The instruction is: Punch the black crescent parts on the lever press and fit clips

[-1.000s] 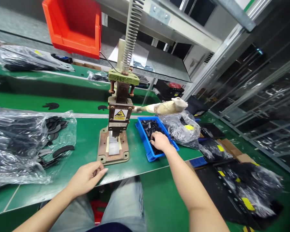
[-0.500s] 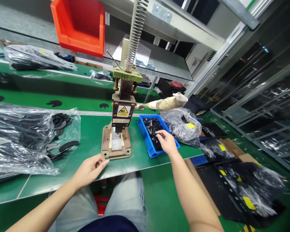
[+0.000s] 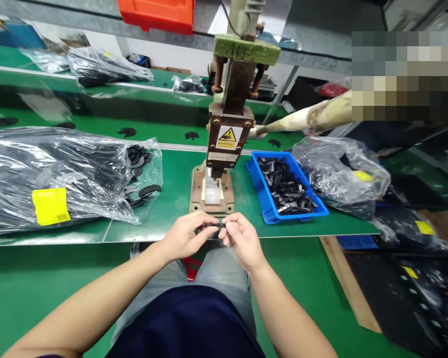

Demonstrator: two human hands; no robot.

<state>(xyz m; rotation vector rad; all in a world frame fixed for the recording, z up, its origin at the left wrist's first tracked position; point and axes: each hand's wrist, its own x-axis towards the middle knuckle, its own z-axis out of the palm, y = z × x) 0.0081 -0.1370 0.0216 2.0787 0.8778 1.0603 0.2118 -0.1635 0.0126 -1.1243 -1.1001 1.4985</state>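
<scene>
My left hand [image 3: 192, 232] and my right hand [image 3: 241, 236] meet at the table's front edge, just before the hand press [image 3: 227, 134]. Between their fingertips is a small black part [image 3: 221, 225], pinched from both sides; it is too small and too covered to name its kind. Under the press head, a pale clear block [image 3: 212, 193] lies on the brown base plate [image 3: 196, 194]. To the right of the press stands a blue bin [image 3: 263, 201] heaped with small black plastic parts [image 3: 283, 184].
A large clear bag [image 3: 78, 174] of black curved pieces covers the table's left side. Another plastic bag [image 3: 339, 174] lies right of the blue bin. Several black pieces [image 3: 127, 132] sit on the green strip behind. The press's wrapped lever [image 3: 309, 118] reaches right; an orange bin [image 3: 157, 15] hangs above.
My right hand has left the blue bin and come to my left hand before the press, a small black part now between them. The view has turned and shifted.
</scene>
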